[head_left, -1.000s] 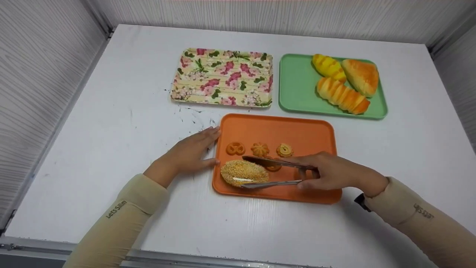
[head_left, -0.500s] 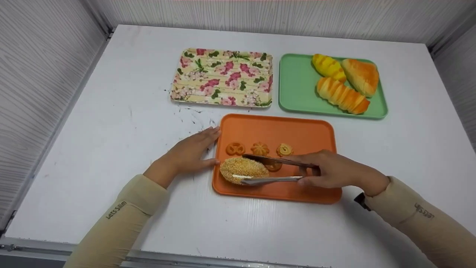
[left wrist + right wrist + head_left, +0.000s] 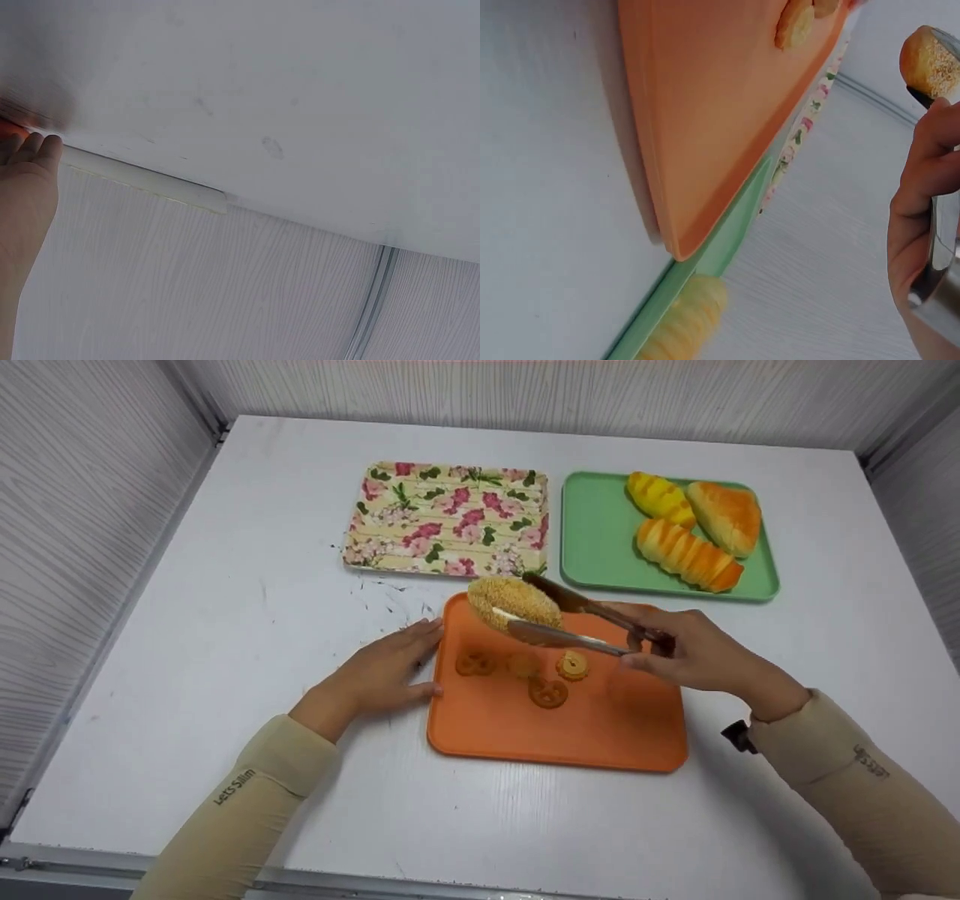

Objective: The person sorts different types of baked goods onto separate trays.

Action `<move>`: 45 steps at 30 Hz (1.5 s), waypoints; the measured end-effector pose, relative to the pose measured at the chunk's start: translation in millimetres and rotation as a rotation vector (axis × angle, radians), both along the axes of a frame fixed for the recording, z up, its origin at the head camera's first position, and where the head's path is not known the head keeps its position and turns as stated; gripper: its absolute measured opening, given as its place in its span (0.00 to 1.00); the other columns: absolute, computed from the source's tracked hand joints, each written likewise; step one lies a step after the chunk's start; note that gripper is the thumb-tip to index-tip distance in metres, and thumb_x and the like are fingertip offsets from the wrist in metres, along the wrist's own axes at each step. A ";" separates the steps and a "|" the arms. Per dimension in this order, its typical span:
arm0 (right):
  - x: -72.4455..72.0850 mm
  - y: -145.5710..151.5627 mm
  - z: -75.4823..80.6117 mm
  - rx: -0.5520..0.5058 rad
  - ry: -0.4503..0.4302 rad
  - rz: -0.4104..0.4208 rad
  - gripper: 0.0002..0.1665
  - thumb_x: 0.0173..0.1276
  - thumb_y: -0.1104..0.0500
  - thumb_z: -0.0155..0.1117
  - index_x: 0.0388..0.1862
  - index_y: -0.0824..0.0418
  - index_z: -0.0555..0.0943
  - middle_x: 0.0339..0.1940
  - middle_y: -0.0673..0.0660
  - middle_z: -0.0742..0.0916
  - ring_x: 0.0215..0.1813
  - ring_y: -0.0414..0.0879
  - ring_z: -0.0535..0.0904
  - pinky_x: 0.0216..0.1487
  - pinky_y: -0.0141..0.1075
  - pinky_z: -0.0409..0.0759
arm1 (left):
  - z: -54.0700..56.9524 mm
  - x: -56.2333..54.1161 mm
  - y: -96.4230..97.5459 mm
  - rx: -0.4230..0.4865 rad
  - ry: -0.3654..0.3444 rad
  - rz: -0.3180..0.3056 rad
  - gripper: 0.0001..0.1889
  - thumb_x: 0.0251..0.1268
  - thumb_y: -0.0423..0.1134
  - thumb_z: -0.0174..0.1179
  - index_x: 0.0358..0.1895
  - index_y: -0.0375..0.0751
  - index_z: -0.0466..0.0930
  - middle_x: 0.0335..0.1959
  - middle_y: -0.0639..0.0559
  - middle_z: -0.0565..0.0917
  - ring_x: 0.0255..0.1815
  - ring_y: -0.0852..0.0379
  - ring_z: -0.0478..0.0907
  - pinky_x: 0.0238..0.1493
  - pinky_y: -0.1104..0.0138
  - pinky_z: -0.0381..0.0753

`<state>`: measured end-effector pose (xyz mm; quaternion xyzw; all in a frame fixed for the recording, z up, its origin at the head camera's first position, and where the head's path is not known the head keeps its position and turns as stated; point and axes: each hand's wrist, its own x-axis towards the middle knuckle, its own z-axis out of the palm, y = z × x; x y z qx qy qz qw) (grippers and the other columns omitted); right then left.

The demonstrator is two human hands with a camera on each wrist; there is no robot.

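Note:
My right hand (image 3: 694, 649) grips metal tongs (image 3: 577, 640), which pinch a sesame-covered bread roll (image 3: 510, 598). The roll hangs above the far left part of the orange tray (image 3: 600, 735); in the right wrist view the roll (image 3: 927, 64) is lifted well off the tray. My left hand (image 3: 375, 671) lies at the tray's left edge, thumb and fingertips touching the rim, fingers fairly straight. On the tray lie a pretzel-shaped cookie (image 3: 475, 663), a shaded flower-shaped cookie (image 3: 523, 664), a swirl-topped cookie (image 3: 573, 665) and a round cookie with holes (image 3: 548, 692).
A floral tray (image 3: 450, 517) lies at the back, left of a green tray (image 3: 600, 532). The green tray bears a yellow bread (image 3: 660, 499), a triangular bread (image 3: 726, 517) and a ridged bread (image 3: 688, 553). Wood-grain panels (image 3: 525, 394) wall in the white table (image 3: 225, 547).
The tongs have raised the sesame roll off the orange tray and carried it toward the far side, uncovering the round cookie with holes. My left hand stays at the rim.

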<state>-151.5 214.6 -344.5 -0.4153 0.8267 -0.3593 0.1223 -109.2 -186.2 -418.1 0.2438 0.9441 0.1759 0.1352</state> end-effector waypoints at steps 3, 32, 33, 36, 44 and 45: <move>-3.8 -2.9 5.4 -0.022 0.005 -0.092 0.34 0.63 0.68 0.65 0.69 0.62 0.69 0.30 0.52 0.82 0.16 0.43 0.64 0.18 0.32 0.64 | -1.9 0.4 0.5 -0.012 0.000 0.005 0.45 0.64 0.63 0.52 0.76 0.44 0.47 0.77 0.54 0.48 0.75 0.53 0.44 0.71 0.55 0.50; -58.2 31.0 -34.9 0.143 -0.132 -0.531 0.40 0.67 0.37 0.56 0.75 0.37 0.56 0.53 0.63 0.79 0.49 0.58 0.77 0.45 0.49 0.74 | -2.1 0.6 -0.5 0.003 0.000 0.013 0.45 0.64 0.64 0.52 0.77 0.45 0.47 0.76 0.53 0.48 0.75 0.52 0.46 0.71 0.54 0.51; -58.7 32.1 -35.6 0.146 -0.136 -0.536 0.40 0.67 0.37 0.56 0.75 0.37 0.55 0.52 0.64 0.80 0.46 0.58 0.78 0.44 0.49 0.75 | -2.2 0.7 -0.6 0.009 0.007 0.009 0.45 0.64 0.64 0.53 0.76 0.44 0.47 0.76 0.52 0.49 0.75 0.52 0.46 0.71 0.54 0.52; -59.5 34.4 -37.3 0.146 -0.140 -0.550 0.40 0.67 0.38 0.56 0.75 0.39 0.56 0.40 0.61 0.79 0.33 0.56 0.80 0.35 0.42 0.77 | -3.1 0.7 -1.2 0.019 0.026 -0.003 0.44 0.64 0.63 0.54 0.76 0.42 0.49 0.76 0.50 0.50 0.75 0.51 0.47 0.70 0.54 0.53; -61.3 38.4 -42.4 0.158 -0.111 -0.547 0.40 0.67 0.38 0.56 0.76 0.40 0.56 0.26 0.60 0.76 0.24 0.55 0.78 0.23 0.39 0.72 | -3.6 1.2 -1.2 0.008 0.022 0.002 0.45 0.64 0.63 0.53 0.76 0.43 0.48 0.76 0.51 0.49 0.75 0.52 0.46 0.71 0.54 0.52; -61.5 38.5 -43.0 0.158 -0.113 -0.552 0.40 0.67 0.38 0.56 0.76 0.41 0.57 0.26 0.60 0.76 0.24 0.54 0.78 0.24 0.39 0.73 | -3.5 1.3 -1.2 0.007 0.020 0.003 0.44 0.64 0.63 0.53 0.76 0.43 0.48 0.76 0.51 0.49 0.75 0.52 0.46 0.71 0.54 0.52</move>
